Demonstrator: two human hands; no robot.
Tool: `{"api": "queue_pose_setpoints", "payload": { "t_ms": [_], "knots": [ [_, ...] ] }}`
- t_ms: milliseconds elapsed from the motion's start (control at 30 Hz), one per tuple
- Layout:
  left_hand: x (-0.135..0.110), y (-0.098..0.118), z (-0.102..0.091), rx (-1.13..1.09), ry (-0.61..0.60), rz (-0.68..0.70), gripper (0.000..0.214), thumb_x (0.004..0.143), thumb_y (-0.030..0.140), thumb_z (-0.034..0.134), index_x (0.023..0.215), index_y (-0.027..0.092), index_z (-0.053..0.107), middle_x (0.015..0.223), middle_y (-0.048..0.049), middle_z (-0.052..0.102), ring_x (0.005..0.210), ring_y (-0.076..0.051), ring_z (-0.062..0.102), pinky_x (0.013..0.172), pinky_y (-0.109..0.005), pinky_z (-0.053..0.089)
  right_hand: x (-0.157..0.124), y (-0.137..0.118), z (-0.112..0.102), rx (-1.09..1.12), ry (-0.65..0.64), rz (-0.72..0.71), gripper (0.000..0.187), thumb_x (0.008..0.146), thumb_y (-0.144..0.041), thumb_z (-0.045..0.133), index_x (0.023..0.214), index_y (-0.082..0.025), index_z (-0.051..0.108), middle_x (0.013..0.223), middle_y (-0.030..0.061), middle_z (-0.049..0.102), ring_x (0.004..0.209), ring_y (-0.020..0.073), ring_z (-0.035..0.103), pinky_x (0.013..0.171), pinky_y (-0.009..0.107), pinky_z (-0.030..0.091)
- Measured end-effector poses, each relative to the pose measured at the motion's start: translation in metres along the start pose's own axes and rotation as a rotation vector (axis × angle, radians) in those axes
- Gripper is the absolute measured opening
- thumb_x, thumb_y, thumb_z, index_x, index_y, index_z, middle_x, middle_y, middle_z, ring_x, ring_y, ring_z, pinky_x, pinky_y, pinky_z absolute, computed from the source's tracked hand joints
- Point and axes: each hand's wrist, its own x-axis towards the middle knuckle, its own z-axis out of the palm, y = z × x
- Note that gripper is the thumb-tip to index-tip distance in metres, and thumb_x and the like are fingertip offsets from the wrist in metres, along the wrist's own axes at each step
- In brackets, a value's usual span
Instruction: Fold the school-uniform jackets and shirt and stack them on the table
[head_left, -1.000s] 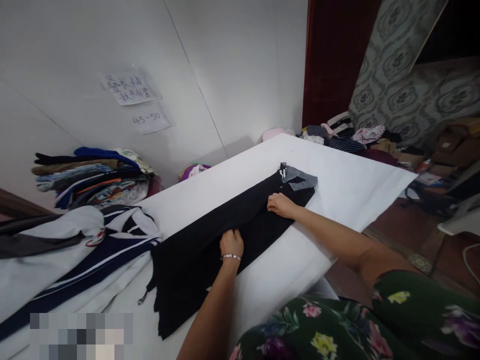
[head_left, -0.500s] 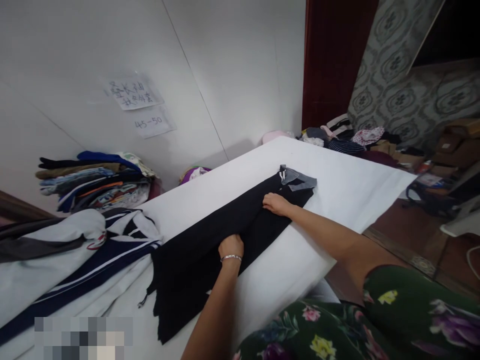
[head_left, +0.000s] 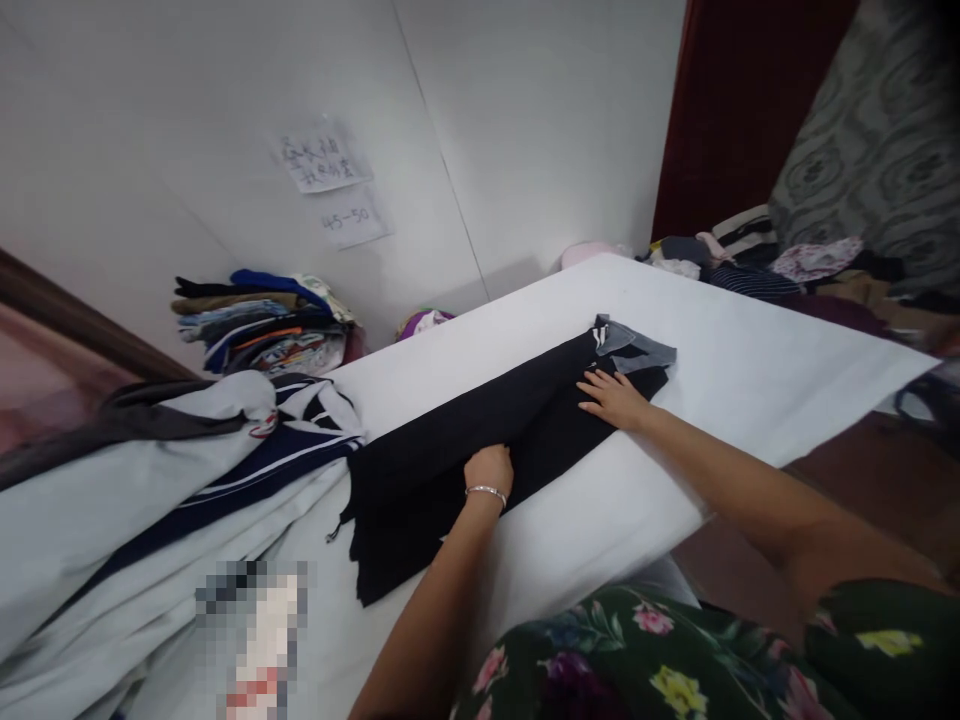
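A black jacket (head_left: 427,440) lies folded lengthwise across the white tabletop. Its grey-lined collar (head_left: 641,348) points to the far right, and a small zip end hangs at the near left edge. My left hand (head_left: 489,472), with a silver bracelet at the wrist, is closed in a fist on the middle of the jacket; its fingertips are hidden in the cloth. Below the collar, my right hand (head_left: 613,398) rests flat on the fabric with its fingers spread.
White and navy garments (head_left: 187,480) lie heaped at the left of the table (head_left: 765,350). Behind them stands a stack of folded clothes (head_left: 262,320) by the wall. More clothes (head_left: 750,265) are piled beyond the far right edge. Paper notes (head_left: 326,160) hang on the wall.
My right hand has uncurled from a grip and now lies spread on the jacket. My left hand keeps its place on the cloth. The whole view has shifted leftward.
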Motion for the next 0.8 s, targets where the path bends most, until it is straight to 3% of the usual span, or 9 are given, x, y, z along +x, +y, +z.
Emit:
{"api": "queue_pose_setpoints", "payload": {
  "t_ms": [67,167,267,333,433,533,633,800],
  "knots": [
    [-0.017,0.002,-0.006,-0.036,0.039,0.116,0.029,0.093,0.027,0.041,0.108,0.022,0.066,0.103,-0.0077,0.069,0.094,-0.019,0.065,0.081,-0.029,0.049,0.002,0.000,0.001,-0.009,0.001,-0.009,0.065,0.092,-0.062,0.026,0.143,-0.026,0.042,0.154,0.0080,0.030,0.142,0.0303,0.022,0.113,0.053,0.015],
    [-0.033,0.003,-0.016,-0.113,0.251,0.347,0.030,0.095,0.027,0.038,0.110,0.024,0.064,0.109,-0.0050,0.067,0.098,-0.016,0.061,0.085,-0.028,0.048,0.002,0.001,0.001,-0.016,-0.001,-0.009,0.065,0.092,-0.061,0.025,0.143,-0.025,0.042,0.154,0.0084,0.030,0.142,0.0299,0.022,0.113,0.053,0.016],
    [-0.028,-0.002,-0.014,-0.077,0.396,0.382,0.034,0.093,0.030,0.045,0.123,0.020,0.058,0.126,-0.0095,0.060,0.114,-0.022,0.053,0.096,-0.036,0.044,0.001,0.001,-0.002,-0.002,-0.005,-0.002,0.064,0.092,-0.061,0.027,0.143,-0.025,0.042,0.154,0.0087,0.030,0.142,0.0299,0.022,0.113,0.053,0.016],
    [-0.018,-0.009,-0.004,-0.022,0.317,0.337,0.041,0.090,0.033,0.050,0.129,0.019,0.054,0.136,-0.0113,0.053,0.125,-0.025,0.047,0.102,-0.042,0.040,-0.002,-0.001,-0.007,0.031,0.017,0.003,0.063,0.093,-0.059,0.028,0.144,-0.025,0.039,0.153,0.0095,0.031,0.142,0.0292,0.022,0.114,0.053,0.016],
    [-0.007,-0.018,0.016,0.008,0.152,0.287,0.045,0.093,0.038,0.044,0.134,0.021,0.050,0.144,-0.0097,0.046,0.133,-0.024,0.040,0.108,-0.045,0.033,-0.014,-0.013,-0.015,0.085,0.116,-0.040,0.062,0.094,-0.057,0.030,0.146,-0.024,0.037,0.154,0.0102,0.029,0.144,0.0275,0.019,0.114,0.053,0.014],
    [-0.006,-0.020,0.026,-0.003,0.112,0.268,0.046,0.095,0.038,0.038,0.137,0.022,0.047,0.148,-0.0078,0.042,0.137,-0.023,0.035,0.111,-0.045,0.029,-0.026,-0.033,-0.017,0.130,0.158,-0.183,0.058,0.094,-0.056,0.034,0.145,-0.027,0.038,0.154,0.0082,0.028,0.144,0.0271,0.017,0.115,0.054,0.011],
    [-0.009,-0.016,0.024,-0.019,0.112,0.252,0.045,0.094,0.036,0.040,0.137,0.024,0.048,0.148,-0.0079,0.042,0.136,-0.024,0.036,0.111,-0.046,0.029,-0.027,-0.049,-0.013,0.164,0.056,-0.319,0.056,0.093,-0.055,0.040,0.143,-0.030,0.041,0.154,0.0079,0.030,0.143,0.0291,0.019,0.113,0.058,0.010],
    [-0.011,-0.014,0.024,-0.026,0.118,0.255,0.048,0.094,0.043,0.039,0.137,0.024,0.048,0.149,-0.0076,0.041,0.137,-0.026,0.034,0.111,-0.050,0.027,-0.010,-0.050,-0.012,0.205,-0.110,-0.308,0.058,0.092,-0.053,0.045,0.143,-0.026,0.042,0.153,0.0121,0.030,0.143,0.0289,0.021,0.113,0.057,0.012]
  ]
}}
